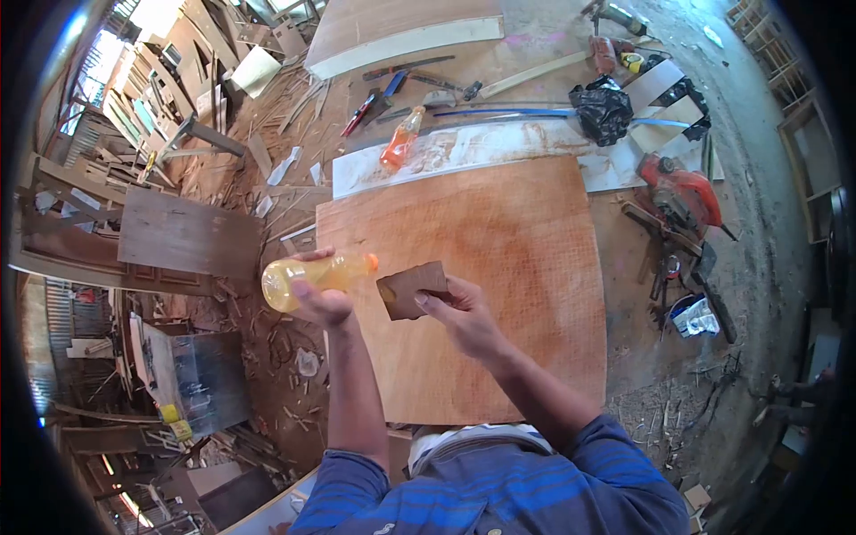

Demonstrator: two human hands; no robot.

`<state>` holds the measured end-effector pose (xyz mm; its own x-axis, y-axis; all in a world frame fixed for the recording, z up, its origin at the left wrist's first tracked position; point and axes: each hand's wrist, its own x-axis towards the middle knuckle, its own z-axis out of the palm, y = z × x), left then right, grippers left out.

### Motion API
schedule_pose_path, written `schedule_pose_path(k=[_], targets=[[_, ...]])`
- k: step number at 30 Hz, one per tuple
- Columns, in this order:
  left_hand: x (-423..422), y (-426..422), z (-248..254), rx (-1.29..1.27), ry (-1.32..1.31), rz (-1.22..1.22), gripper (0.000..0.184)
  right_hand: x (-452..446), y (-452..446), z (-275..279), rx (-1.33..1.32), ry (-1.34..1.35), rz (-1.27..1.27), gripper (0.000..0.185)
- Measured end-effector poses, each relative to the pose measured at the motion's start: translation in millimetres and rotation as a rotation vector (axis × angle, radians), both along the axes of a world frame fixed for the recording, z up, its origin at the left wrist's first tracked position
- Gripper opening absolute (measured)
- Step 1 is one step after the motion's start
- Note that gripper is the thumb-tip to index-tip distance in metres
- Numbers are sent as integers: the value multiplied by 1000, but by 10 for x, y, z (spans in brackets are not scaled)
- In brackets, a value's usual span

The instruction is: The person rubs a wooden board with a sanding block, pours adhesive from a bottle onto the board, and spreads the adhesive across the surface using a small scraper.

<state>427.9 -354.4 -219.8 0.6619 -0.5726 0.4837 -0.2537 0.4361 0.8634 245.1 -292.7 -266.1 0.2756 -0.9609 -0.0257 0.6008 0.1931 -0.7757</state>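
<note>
My left hand (323,301) is wrapped round a clear plastic bottle (283,281) of yellowish liquid. The bottle lies tilted on its side, its orange cap (371,262) pointing right. Between the thumb and fingers of my right hand (456,308) is a flat brown piece (410,290), roughly square, with a wet-looking patch at its left edge; I cannot tell whether it is sandpaper or thin board. Both hands are above a wooden panel (535,357), whose surface has darker reddish-brown areas at the upper right and paler wood at the lower left.
Beyond the panel stands a bottle of orange liquid (401,141) on a white-smeared board (499,143). A black plastic bag (601,111) lies at the back. To the right are a red power tool (682,192) and a blue-and-silver packet (695,316). Wood scraps cover the left floor.
</note>
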Motion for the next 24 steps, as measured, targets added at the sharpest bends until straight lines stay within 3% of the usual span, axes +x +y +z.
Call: schedule_pose_path(k=[4,6,8,10,12,16,19,24], targets=[[260,42,-46,101,691,27,55,-561,-334,-486,-73,210,-259,27],[719,164,-429,95,883,-39,50,-1032,-595,-549,-149,431,-430,30],[967,376,-731,203,951,-74,45,-1481,-838,-540,22,958,-543,32],[1215,613,-1077,263,996,-132,42,-1847,-1144,-724,-250,1416,-696,36],[1407,837,-1407,275,1018,-207,39,-2060,-1425,-1006,-343,1706,-726,39],[1022,975,-1270,366,1081,-32,42,-2129,-1833,-1310,-382,2083,-628,44],[913,1082,-1269,431,1073,-33,51,-1970,-1987,-1493,-458,2134,-647,42],[774,1087,-1247,450,1127,0,46,-1352,-1979,-1445,-704,1770,-509,42]])
